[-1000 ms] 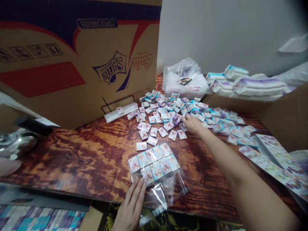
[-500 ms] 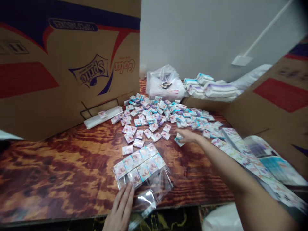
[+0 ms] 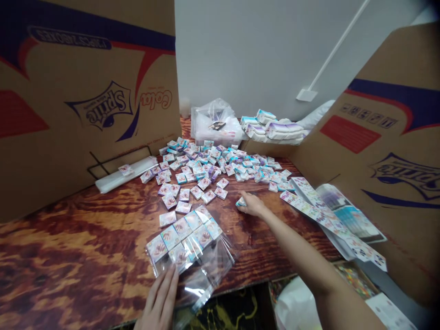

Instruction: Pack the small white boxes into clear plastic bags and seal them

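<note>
My left hand point(image 3: 161, 295) lies with fingers stretched on the near left corner of a clear plastic bag point(image 3: 211, 270). Inside the bag, several small printed boxes point(image 3: 183, 228) sit side by side in two rows, and the bag's loose end hangs towards the table edge. To the right of the bag, my right hand point(image 3: 252, 204) has its fingers closed on one small box point(image 3: 241, 201), just at or above the tabletop; most of that box is hidden by the hand. Beyond both hands spreads a loose heap of similar small boxes point(image 3: 206, 165) in white, blue and purple.
Tall cardboard cartons point(image 3: 96, 87) flank the wooden table point(image 3: 85, 256) at left and right. A stack of clear bags point(image 3: 127, 175) lies by the left carton. Soft packs point(image 3: 275, 128) and a plastic bundle point(image 3: 216, 121) stand at the back. Printed card sheets point(image 3: 330, 220) lie at right.
The camera view has swung to the right, so everything appears further left. My right hand still grips the small box near the same spot; my left hand stays on the bag.
</note>
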Tool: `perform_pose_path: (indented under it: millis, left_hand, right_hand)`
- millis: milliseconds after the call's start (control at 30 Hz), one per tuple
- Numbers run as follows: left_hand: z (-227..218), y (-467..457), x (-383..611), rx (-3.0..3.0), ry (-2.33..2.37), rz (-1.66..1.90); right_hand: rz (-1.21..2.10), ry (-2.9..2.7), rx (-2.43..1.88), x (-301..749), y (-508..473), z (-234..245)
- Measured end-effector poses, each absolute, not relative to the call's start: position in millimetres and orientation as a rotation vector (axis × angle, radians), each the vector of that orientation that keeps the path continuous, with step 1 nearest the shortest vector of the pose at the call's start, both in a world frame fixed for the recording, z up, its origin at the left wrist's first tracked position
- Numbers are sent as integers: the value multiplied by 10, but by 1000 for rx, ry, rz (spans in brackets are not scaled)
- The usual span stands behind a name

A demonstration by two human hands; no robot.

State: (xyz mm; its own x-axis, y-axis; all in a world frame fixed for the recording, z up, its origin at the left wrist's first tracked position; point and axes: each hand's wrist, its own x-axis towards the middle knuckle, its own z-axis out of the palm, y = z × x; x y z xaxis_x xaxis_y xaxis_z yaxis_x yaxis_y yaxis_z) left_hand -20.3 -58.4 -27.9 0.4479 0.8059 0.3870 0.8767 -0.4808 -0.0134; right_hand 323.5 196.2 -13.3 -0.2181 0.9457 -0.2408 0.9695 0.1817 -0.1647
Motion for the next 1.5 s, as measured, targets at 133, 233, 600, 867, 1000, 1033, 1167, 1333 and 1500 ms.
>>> perform_pose_path:
  millis: [133,233,600,867,1000,1033,1167,1333,1500]
  left_hand:
    - [-302,-616,-200,-2471,-1522,-456]
    - [-313,-631,-205,-2461,-1550,-459]
    - [-271,-673,-201,-2462,-1529,-451]
    - [-309,-659,-208,-2395,-1503,-522]
    - [-277,-729,-170,-2386,-1628,-472]
    - [-262,-752,-151,-2391,-1679,-444]
    - [-234,-810,-84,-2405,-1873,-382]
    - [-262,-826,-60,-2525,-1992,-492]
    - [-260,-846,-60,-2540,-2042,-602]
  right_hand:
    - [-522,2505,1843,3386,1859,-120]
    - [-593,2746,1805,3586,1706,-161]
    - [-462,2893,1962,3579,1516,-373]
    - [-365,2891,1983,3601,1478,-497]
    - [-347,2873,1948,3579,1512,-601]
    - [-337,2858,1960,3561,1509,-603]
    - [-288,2863,2117,3430,1267,-425]
    - [-615,3204,1758,2963,334,-30]
    - [-1061,3271,1144,2186,-284,-121]
